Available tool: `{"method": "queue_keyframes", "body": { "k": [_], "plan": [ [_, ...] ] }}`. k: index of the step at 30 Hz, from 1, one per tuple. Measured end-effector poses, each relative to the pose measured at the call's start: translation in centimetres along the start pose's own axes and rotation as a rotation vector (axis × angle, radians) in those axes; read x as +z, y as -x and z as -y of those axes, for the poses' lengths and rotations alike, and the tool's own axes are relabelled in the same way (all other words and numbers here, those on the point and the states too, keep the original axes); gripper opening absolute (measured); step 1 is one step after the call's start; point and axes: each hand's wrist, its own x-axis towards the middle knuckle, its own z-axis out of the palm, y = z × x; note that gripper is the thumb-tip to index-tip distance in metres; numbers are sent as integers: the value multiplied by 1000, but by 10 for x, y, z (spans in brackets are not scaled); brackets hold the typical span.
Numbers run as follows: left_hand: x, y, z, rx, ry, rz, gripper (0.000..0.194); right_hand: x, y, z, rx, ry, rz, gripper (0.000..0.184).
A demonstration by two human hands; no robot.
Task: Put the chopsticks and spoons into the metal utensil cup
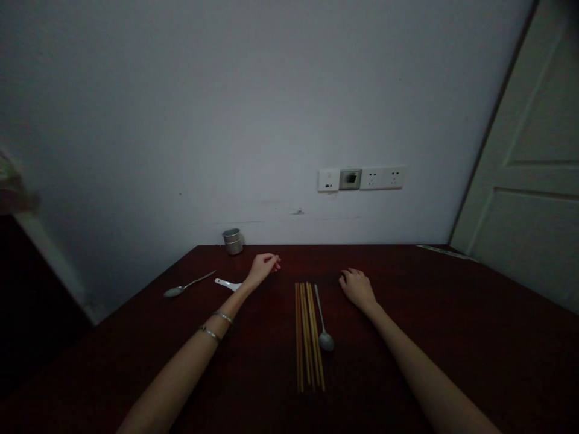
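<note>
My left hand (265,267) hovers or rests over the table's far middle, its fingers loosely bent and slightly apart, with nothing visible in them. A white spoon (227,284) lies beside that wrist, its other end hidden behind my forearm. My right hand (356,286) lies palm down on the tabletop, fingers a little spread and holding nothing. Between the two hands, several wooden chopsticks (307,337) lie side by side, pointing away from me. Just right of them is a long-handled metal spoon (326,341), bowl towards me. Another metal spoon (174,292) lies at the left, bowl leftward.
A small metal cup (233,241) stands at the back left of the dark red table (452,337), near the wall. Sockets (382,178) are set in the wall. A thin flat strip (446,252) lies at the back right edge, near a pale door (534,199).
</note>
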Motion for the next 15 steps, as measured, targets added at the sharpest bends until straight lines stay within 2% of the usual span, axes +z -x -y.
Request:
{"method": "queue_keyframes", "body": {
  "k": [4, 7, 11, 15],
  "plan": [
    [-45, 2, -30, 64, -109, -57, 26, 5, -2, -3, -23, 13, -11, 38],
    [-91, 4, -35, 93, -244, -126, 23, 11, -4, -7, -53, 21, -8, 38],
    [-156, 14, -17, 78, -493, -175, 16, 19, -5, -11, -77, 44, -19, 38],
    [-204, 35, 11, -67, -620, -232, 6, 26, -6, -15, -101, 63, -51, 39]
  ]
}}
